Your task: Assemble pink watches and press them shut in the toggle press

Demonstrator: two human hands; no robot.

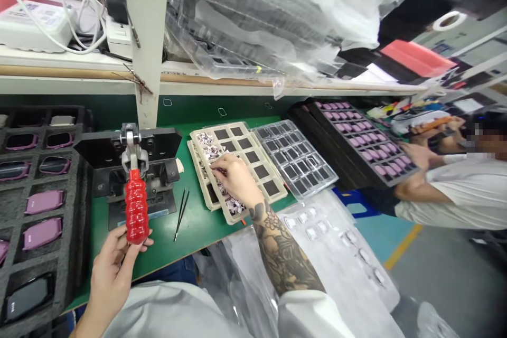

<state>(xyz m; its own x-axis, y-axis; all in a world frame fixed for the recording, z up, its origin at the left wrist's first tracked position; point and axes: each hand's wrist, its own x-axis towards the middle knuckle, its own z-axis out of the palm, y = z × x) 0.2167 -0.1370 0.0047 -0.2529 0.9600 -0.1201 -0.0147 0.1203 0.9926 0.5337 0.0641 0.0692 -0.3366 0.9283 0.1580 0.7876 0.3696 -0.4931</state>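
Observation:
My left hand (113, 269) is curled round the lower end of the red ribbed handle (137, 208) of a black metal clamp fixture (162, 169), its fingertips showing just past the handle. My right hand (235, 177) reaches into a beige tray (259, 156), with thumb and fingers pinched together over a long compartment of small pale pieces (234, 206). Whatever is between those fingertips is too small to make out. Dark square pads lie in the tray's other compartments. Black tweezers (181, 215) lie on the green mat between the fixture and the tray.
Foam trays (77, 211) with purple and dark watch-like cases stand at the left. Right of the beige tray are a clear tray (295, 156), a black tray of purple parts (364, 140) and a plastic sheet (336, 248). A shelf (237, 86) runs above. Another person sits at the right.

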